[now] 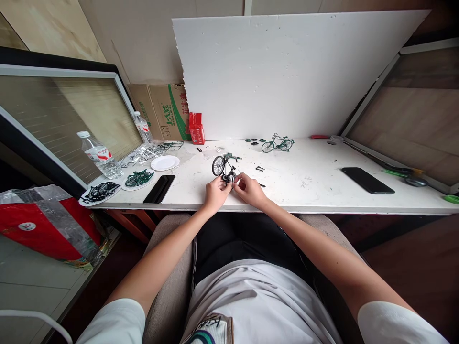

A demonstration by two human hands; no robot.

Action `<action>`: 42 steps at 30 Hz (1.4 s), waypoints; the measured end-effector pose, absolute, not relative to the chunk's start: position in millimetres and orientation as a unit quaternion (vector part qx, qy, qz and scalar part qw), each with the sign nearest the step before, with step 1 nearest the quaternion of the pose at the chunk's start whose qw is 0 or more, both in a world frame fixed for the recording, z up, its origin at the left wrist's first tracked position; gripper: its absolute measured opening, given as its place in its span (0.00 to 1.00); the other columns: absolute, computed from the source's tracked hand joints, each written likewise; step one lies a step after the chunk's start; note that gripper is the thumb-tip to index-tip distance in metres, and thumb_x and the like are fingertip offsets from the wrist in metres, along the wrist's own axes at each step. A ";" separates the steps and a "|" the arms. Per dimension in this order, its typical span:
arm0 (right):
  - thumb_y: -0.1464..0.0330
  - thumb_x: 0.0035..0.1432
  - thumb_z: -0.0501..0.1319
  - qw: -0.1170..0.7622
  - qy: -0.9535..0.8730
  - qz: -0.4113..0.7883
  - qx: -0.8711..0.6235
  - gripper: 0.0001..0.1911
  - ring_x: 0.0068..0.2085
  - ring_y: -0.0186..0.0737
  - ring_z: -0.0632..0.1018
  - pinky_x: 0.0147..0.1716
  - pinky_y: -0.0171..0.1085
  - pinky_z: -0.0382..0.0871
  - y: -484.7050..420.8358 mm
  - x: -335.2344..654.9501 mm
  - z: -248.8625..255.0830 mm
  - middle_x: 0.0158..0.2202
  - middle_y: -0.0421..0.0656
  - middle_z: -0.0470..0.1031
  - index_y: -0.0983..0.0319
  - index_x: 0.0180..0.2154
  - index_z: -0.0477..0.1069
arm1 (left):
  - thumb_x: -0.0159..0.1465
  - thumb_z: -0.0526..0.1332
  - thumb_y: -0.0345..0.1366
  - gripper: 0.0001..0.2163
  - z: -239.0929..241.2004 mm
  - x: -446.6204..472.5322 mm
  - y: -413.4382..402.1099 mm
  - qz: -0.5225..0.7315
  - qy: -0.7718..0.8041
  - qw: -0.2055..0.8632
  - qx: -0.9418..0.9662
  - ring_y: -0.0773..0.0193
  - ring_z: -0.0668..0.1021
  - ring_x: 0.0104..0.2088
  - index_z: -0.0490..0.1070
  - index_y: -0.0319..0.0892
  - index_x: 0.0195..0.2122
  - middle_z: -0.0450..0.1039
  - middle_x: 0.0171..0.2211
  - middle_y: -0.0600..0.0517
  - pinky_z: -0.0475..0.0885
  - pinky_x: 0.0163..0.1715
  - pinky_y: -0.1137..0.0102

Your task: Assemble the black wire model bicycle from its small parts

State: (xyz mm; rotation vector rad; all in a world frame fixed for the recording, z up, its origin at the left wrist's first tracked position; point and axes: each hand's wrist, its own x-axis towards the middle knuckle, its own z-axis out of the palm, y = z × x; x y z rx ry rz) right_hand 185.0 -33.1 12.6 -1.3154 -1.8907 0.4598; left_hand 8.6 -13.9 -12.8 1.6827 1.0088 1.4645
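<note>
I look down on a white counter [308,191] with a foam board [287,71] propped upright at twelve o'clock, likely as a plain backdrop. At ten o'clock a carton [161,110] leans on the wall with two bottles [100,155] before it, out of the working space. A phone [367,180] lies flat at two o'clock, well apart from my hands, and a black tray [159,189] sits at the near edge at nine o'clock. Beside the tray, plates [138,179] hold green and black parts, sorted and within reach, with an empty one behind. A finished bike [277,143] stands at one o'clock near the board, perhaps as a reference. Dead centre, the half-built bike [225,167] stands on its front wheel end with its rear toward me, so the rear is where the fingers can get at it. My left hand [215,193] and right hand [249,189] meet at its near end, both pinching there; what small part they grip I cannot tell. Loose bits [259,168] lie just right of it.
</note>
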 end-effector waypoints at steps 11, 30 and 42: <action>0.58 0.65 0.61 0.385 -0.741 0.185 -0.517 0.11 0.27 0.37 0.71 0.30 0.36 0.59 -31.9 185.9 11.6 0.25 0.37 0.73 0.58 0.41 0.72 | 0.65 0.72 0.42 0.10 -15.9 7.8 -11.0 0.562 0.383 0.350 0.645 0.55 0.88 0.39 0.73 0.43 0.37 0.86 0.37 0.43 0.83 0.39 0.68; 0.61 0.65 0.62 0.384 -0.756 0.162 -0.506 0.10 0.27 0.38 0.74 0.31 0.35 0.61 -35.1 185.0 12.4 0.26 0.37 0.74 0.59 0.45 0.73 | 0.67 0.69 0.37 0.07 -16.9 8.4 -14.1 0.572 0.385 0.299 0.660 0.54 0.88 0.40 0.78 0.41 0.43 0.86 0.41 0.42 0.83 0.43 0.65; 0.63 0.66 0.62 0.366 -0.756 0.119 -0.529 0.08 0.27 0.37 0.74 0.31 0.34 0.59 -37.1 183.4 12.7 0.25 0.37 0.75 0.58 0.44 0.76 | 0.66 0.70 0.35 0.06 -21.2 8.9 -12.4 0.577 0.391 0.291 0.655 0.52 0.89 0.42 0.80 0.41 0.42 0.87 0.41 0.42 0.84 0.44 0.64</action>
